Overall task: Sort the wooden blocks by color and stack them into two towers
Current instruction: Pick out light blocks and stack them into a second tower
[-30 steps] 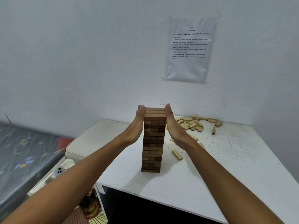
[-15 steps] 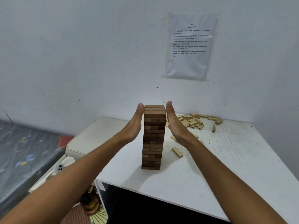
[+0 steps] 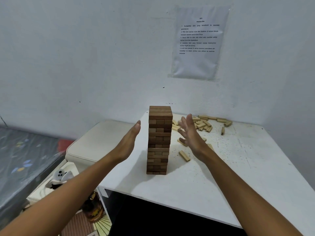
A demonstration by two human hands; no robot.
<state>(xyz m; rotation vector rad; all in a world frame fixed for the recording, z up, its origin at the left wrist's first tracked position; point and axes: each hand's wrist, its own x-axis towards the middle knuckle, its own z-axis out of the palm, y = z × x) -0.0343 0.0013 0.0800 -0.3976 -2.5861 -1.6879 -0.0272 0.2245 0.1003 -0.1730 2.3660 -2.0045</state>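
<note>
With my hands (image 3: pixel 170 138) apart, holding nothing, the dark tower (image 3: pixel 159 140) stands complete; the light blocks (image 3: pixel 203 124) at 1 o'clock remain unstacked.

wall sheet (image 3: pixel 199 43): print too small

The tower (image 3: pixel 159 140) is dark brown wood with a few lighter tan blocks mixed in. The loose blocks (image 3: pixel 202 124) are pale yellowish wood. The table (image 3: pixel 238 167) is white with small dark specks. The wall (image 3: pixel 85 57) is plain white, and the sheet of paper (image 3: pixel 198 43) on it is white with black print.
</note>
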